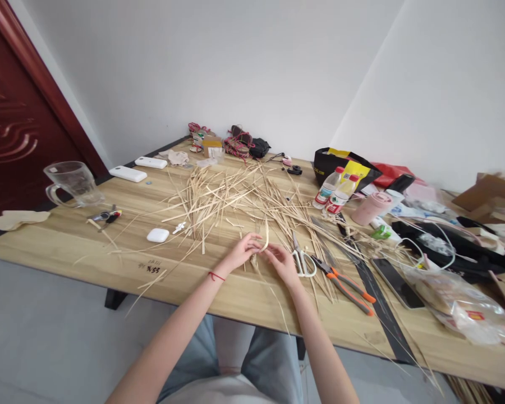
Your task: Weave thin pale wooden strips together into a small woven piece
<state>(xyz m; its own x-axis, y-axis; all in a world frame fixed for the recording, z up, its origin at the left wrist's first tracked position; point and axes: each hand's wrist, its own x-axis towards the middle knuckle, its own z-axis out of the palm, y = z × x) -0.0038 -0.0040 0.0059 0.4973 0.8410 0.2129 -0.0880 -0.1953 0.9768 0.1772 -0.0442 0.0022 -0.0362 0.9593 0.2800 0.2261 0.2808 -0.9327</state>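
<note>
- Our forearms point(180, 331), nearest in the head view, reach over the near edge of the wooden table point(88, 247).
- With our left hand point(240, 251) we pinch a curved pale strip point(266, 234) above the table's near middle.
- Our right hand point(283, 264) meets it from the right, fingertips closed on the same strip.
- On the far side of our hands we see loose strips point(212, 196), heaped and crossing.
- Just right of our right hand lie white-handled scissors point(306, 272), then orange-handled pliers point(347, 289).
- Farther right we have a dark phone point(399, 283); far left, a glass mug point(76, 182).
</note>
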